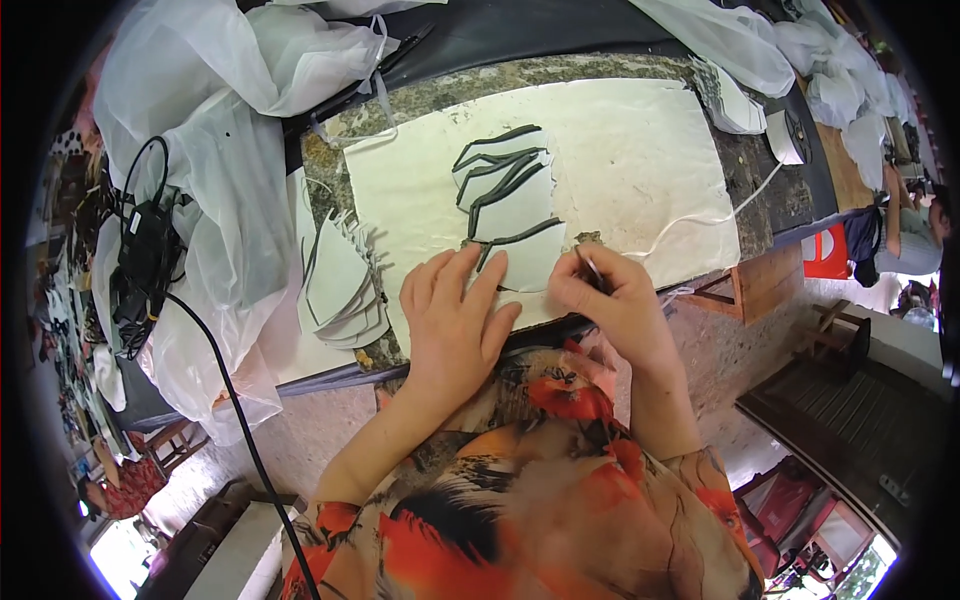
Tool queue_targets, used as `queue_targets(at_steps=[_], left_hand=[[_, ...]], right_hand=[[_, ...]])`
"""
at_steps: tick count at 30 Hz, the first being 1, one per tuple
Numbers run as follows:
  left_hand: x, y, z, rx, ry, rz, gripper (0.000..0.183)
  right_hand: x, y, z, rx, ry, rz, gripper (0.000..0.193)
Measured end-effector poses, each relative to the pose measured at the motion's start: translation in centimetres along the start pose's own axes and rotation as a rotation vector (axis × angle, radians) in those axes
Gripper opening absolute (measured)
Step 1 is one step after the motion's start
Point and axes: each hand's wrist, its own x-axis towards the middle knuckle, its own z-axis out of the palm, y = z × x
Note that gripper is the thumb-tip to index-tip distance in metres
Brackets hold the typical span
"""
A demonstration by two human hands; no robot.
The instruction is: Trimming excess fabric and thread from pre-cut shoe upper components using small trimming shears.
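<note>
Several white cut pieces with black edging strips lie overlapped on a white sheet in front of me. My left hand rests flat on the sheet, fingers apart, its fingertips at the lower left of the nearest piece. My right hand is closed in a pinch at that piece's right side. Between its thumb and fingers is a slim dark tool, mostly hidden, so its exact kind cannot be told. A white cord runs from beside this hand toward the right; its near end is hidden.
A stack of white pieces with fringed edges lies left of the sheet, and more pieces lie at the far right. Translucent plastic bags cover the table's left. A black cable bundle hangs there. Other people are at both sides.
</note>
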Motion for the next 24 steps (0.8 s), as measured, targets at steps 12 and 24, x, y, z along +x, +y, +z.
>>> queue_targets(at_steps=[12,24], left_hand=[[-2.0,1.2,1.1,-0.014,-0.055,0.159,0.038],[-2.3,1.0,1.3,-0.003,-0.07,0.163,0.039]], right_hand=[[1.4,-0.1,-0.3,-0.275,0.09,-0.015,0.013],[2.5,0.3,0.0,-0.727,0.051,-0.187,0.014]])
